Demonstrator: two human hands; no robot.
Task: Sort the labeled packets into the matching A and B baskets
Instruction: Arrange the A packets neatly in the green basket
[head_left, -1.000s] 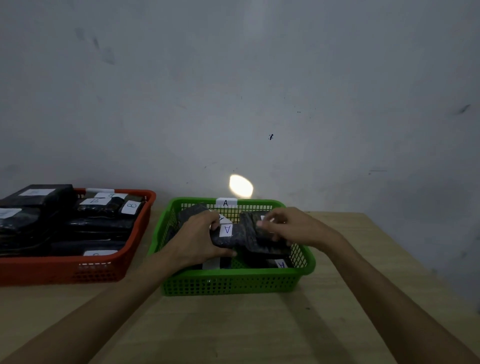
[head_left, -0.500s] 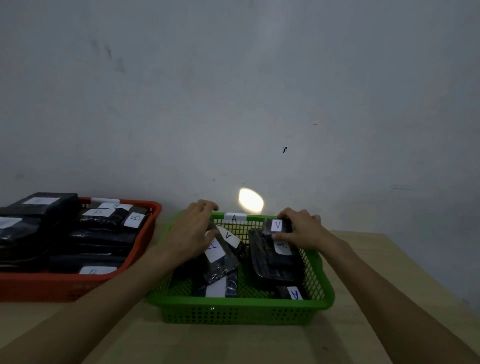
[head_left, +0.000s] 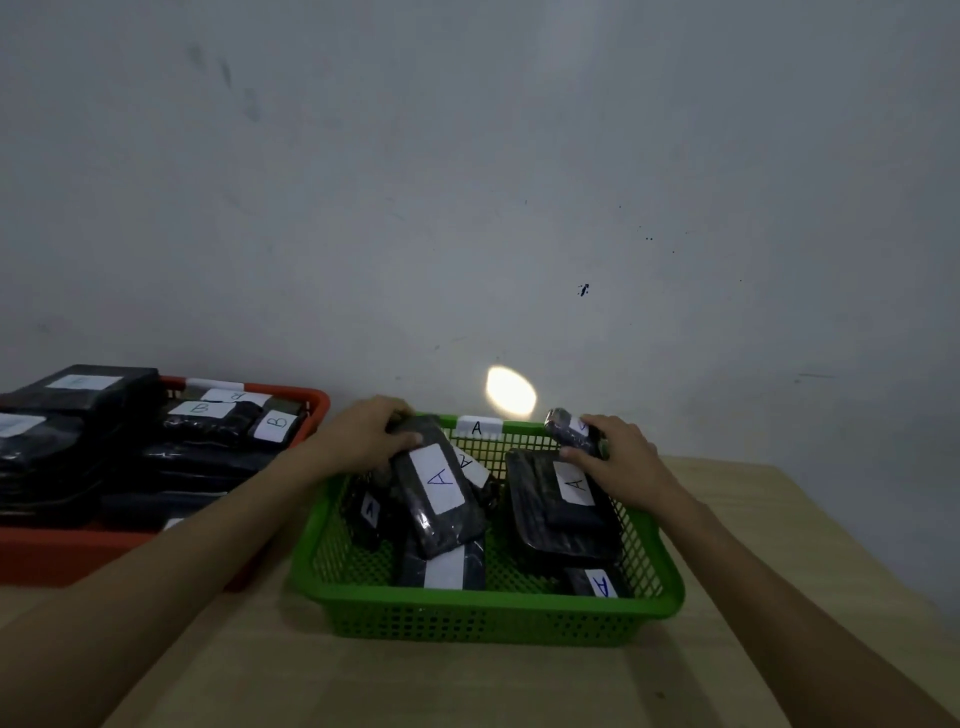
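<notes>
The green basket (head_left: 483, 616), tagged A on its far rim, stands in front of me with several black packets labelled A inside. My left hand (head_left: 363, 434) grips the far end of a long black A packet (head_left: 439, 493) lying tilted over others at the basket's left. My right hand (head_left: 618, 452) holds a small dark packet (head_left: 569, 431) at the back right corner, just above a large flat A packet (head_left: 563, 504). The red basket (head_left: 47, 558) at the left is piled with black packets labelled B (head_left: 275, 426).
Both baskets sit on a light wooden table (head_left: 467, 680) pushed against a grey wall (head_left: 467, 182). A bright light spot (head_left: 510, 391) shines on the wall behind the green basket. Bare tabletop shows to the right of the green basket.
The view has tilted so the baskets sit lower and closer. My hands have moved from the basket's middle to its far side; the right hand now grasps a small packet.
</notes>
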